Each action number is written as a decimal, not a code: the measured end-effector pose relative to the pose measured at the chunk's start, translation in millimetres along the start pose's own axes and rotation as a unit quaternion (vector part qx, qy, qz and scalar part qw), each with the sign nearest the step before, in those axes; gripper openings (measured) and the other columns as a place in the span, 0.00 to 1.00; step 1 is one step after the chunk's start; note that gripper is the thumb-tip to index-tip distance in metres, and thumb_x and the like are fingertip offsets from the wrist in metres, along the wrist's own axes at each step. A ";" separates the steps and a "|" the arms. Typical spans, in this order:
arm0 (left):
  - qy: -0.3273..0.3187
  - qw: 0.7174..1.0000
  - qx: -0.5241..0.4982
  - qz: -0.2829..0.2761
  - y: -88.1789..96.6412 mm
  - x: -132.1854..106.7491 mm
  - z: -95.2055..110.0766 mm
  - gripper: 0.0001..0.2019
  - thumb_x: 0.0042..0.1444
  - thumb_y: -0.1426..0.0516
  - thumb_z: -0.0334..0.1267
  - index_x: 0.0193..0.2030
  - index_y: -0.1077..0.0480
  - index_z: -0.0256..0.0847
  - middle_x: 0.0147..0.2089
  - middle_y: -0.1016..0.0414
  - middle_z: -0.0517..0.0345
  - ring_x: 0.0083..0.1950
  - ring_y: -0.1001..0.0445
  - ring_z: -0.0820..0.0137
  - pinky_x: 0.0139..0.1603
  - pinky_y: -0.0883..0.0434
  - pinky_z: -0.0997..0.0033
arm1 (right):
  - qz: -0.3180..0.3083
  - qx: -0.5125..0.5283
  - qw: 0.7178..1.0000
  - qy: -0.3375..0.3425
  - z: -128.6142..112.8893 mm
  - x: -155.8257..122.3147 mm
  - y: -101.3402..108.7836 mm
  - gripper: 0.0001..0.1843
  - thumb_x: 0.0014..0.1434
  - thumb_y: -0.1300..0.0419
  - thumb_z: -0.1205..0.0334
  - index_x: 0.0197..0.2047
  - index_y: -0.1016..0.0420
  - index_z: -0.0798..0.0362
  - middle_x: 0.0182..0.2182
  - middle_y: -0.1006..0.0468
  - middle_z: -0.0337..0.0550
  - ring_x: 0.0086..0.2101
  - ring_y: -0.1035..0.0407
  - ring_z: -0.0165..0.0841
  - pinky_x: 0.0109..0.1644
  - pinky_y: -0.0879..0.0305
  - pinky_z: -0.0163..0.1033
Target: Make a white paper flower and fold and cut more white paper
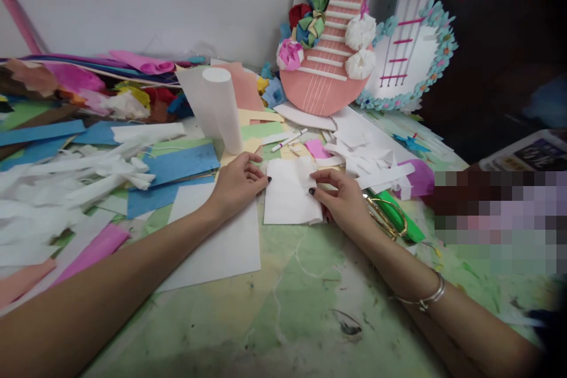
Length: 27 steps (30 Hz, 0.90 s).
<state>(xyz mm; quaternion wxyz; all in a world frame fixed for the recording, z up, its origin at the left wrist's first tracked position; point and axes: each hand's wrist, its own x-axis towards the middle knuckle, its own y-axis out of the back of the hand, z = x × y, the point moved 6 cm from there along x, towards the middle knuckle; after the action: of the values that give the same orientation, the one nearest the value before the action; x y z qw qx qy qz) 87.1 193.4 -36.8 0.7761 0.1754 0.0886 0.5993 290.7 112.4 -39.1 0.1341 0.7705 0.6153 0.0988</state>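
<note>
Left hand: the left hand point(237, 184) lies flat, fingers loosely spread, with its fingertips on the left edge of the white paper piece point(290, 192). It grips nothing.
Right hand: the right hand point(343, 201) pinches the right edge of the same paper between thumb and fingers.
White paper piece: a thin, soft, almost square sheet, a little curled at the bottom. It lies flat on the tabletop point(283, 307) between the two hands.
Tabletop: green, smudged and scratched.
Big white sheet: a smooth, flat sheet point(221, 248) lies under the left wrist.
Scissors: gold-handled scissors point(385, 215) lie just beside the right wrist.
White tube: a rolled paper tube point(221, 106) stands upright behind the left hand.
Blue strips: long, flat blue paper strips point(177, 168) lie to the left.
Paper guitar: a pink paper guitar point(328, 65) with crinkly paper flowers leans at the back.
</note>
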 end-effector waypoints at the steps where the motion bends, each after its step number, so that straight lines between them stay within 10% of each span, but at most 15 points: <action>1: -0.001 1.000 0.002 -0.001 0.0 0.0 0.0 0.18 0.44 0.38 0.33 0.44 0.33 0.38 0.30 0.28 0.60 0.27 0.29 0.75 0.30 0.30 0.73 | -0.004 -0.002 1.000 -0.004 0.1 -0.4 -0.5 0.15 0.51 0.41 0.63 0.44 0.28 0.53 0.40 0.23 0.44 0.18 0.37 0.22 0.15 0.47 0.30; 18: -0.151 0.978 0.141 -0.025 -8.3 -9.2 20.7 0.09 0.49 0.42 0.27 0.37 0.24 0.40 0.41 0.36 0.58 0.26 0.33 0.82 0.30 0.31 0.76 | -0.085 0.203 0.961 -0.165 -6.3 -10.4 -9.0 0.12 0.54 0.39 0.55 0.33 0.38 0.51 0.24 0.29 0.34 0.13 0.35 0.25 0.11 0.49 0.28; 27: -0.187 0.964 0.184 -0.036 -11.1 -9.7 20.1 0.11 0.51 0.43 0.29 0.37 0.20 0.44 0.42 0.32 0.56 0.27 0.38 0.80 0.33 0.31 0.73 | -0.053 0.160 0.979 -0.115 -8.9 -8.0 -1.5 0.14 0.48 0.38 0.61 0.36 0.39 0.49 0.20 0.38 0.29 0.14 0.43 0.23 0.15 0.53 0.31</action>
<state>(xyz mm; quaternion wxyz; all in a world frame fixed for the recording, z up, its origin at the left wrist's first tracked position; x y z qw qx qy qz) 101.5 178.3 -23.1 0.7544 0.4205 0.0565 0.5008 284.7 105.6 -31.1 0.0846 0.7543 0.6437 -0.0977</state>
